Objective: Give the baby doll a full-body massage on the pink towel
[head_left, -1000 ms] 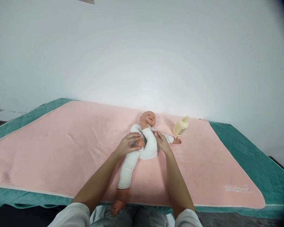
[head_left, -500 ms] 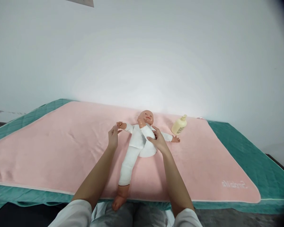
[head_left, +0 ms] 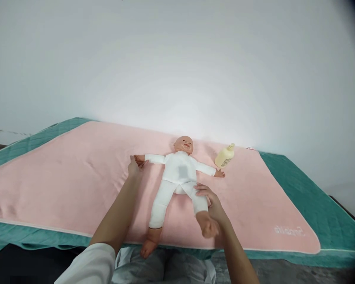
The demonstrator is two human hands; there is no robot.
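A baby doll (head_left: 180, 167) in a white suit lies on its back on a pink mat (head_left: 85, 177), its head toward the wall. My left hand (head_left: 135, 167) has its fingers closed round the doll's hand at the left, with that arm stretched out sideways. At the doll's bent leg on the right, my right hand (head_left: 210, 200) holds the lower leg from its outer side, fingers over the white trouser. The doll's other leg lies straight toward the near edge. A dark square patch shows on its chest.
A pale yellow pump bottle (head_left: 224, 156) stands on the mat beyond the doll's hand at the right. Under the mat is a green quilted cover (head_left: 307, 189). A white wall (head_left: 177, 71) rises behind.
The doll's leg on the right was folded up across its chest toward its face; my right hand has brought it down toward me. My left hand and the doll's hand have moved left.
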